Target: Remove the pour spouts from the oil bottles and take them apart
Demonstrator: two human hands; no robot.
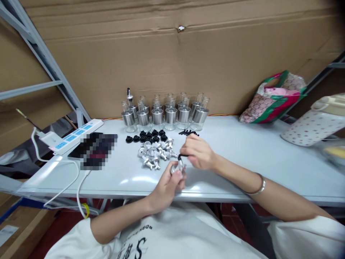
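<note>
Near the table's front edge my left hand (169, 183) is closed round a silver pourer spout (181, 166), its tip pointing up. My right hand (199, 153) pinches a small black cap (184, 155) at the tip of that spout. To the left of my hands lies a loose pile of silver pourer spouts (155, 153). Behind the pile sit several black stoppers (148, 136). More small black caps (188, 132) lie just beyond my right hand. Rows of glass bottles with metal sleeves (171, 116) stand at the back; one at the rear left carries a black-tipped pourer (129, 94).
On the left are a white power strip (78, 135), a charger with a white cable (51, 140) and a dark, partly blurred device (98, 151). A patterned bag (272, 97) and a white dotted flask (315, 120) stand right. Cardboard (167, 64) closes off the back.
</note>
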